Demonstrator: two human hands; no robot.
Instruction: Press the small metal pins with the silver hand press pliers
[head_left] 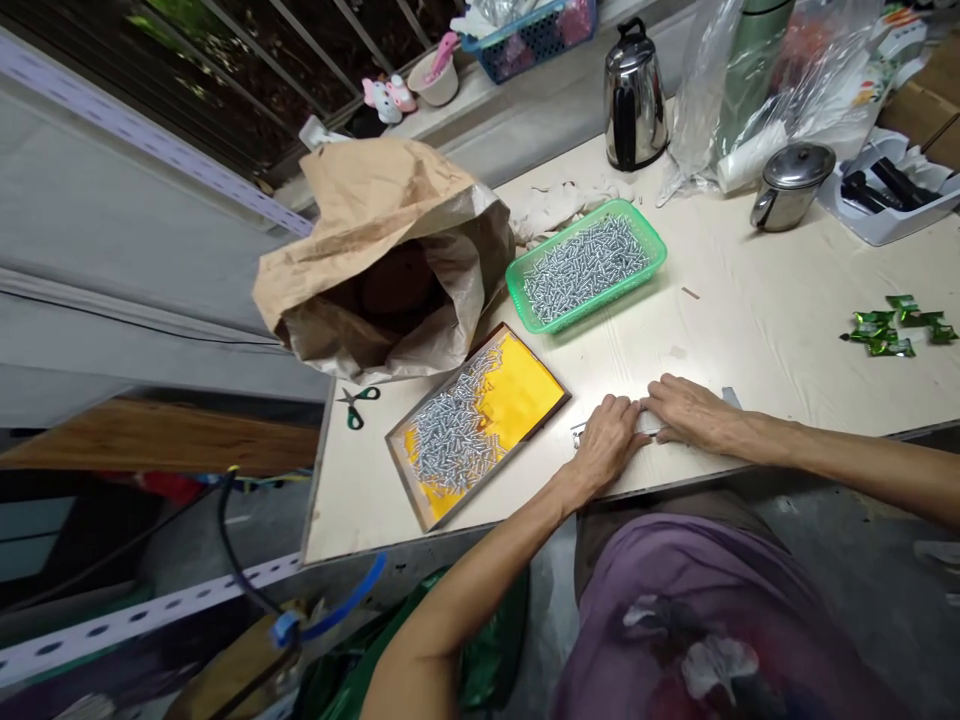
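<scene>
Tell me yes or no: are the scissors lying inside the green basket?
No, the scissors lie on the table left of the yellow tray, apart from the green basket.

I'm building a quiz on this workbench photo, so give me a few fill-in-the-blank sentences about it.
1. The screws beside the left hand lie in a flat tray whose floor is ____.
2. The basket full of screws is coloured ____.
3. The scissors lie just in front of the open brown paper ____.
4. Both hands, the right hand included, rest flat on the ____.

Missing words: yellow; green; bag; table
</scene>
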